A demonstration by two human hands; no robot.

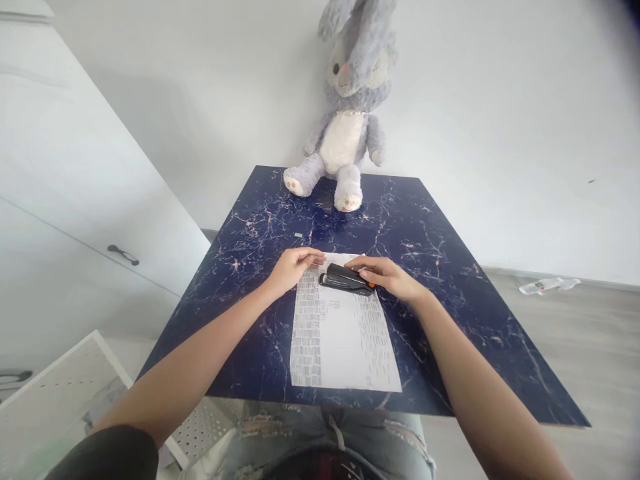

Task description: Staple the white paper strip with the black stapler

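A printed sheet of paper [345, 340] lies on the dark blue table. On its upper part rests a black stapler [346, 279] with a small orange detail at its right end, its nose pointing left. My right hand [393, 277] has its fingers and thumb around the stapler's right end. At the paper's upper left corner is my left hand [295, 268], fingers stretched out towards the stapler's nose but apart from it. Whether the left fingertips press on the paper is hard to make out.
A grey and white plush rabbit [345, 133] sits at the table's [440, 227] far edge against the wall. A small pale green piece [299, 235] lies beyond the paper. White drawers [90, 200] stand left, a white perforated rack [50, 393] lower left. A plastic bag [547, 286] is on the floor.
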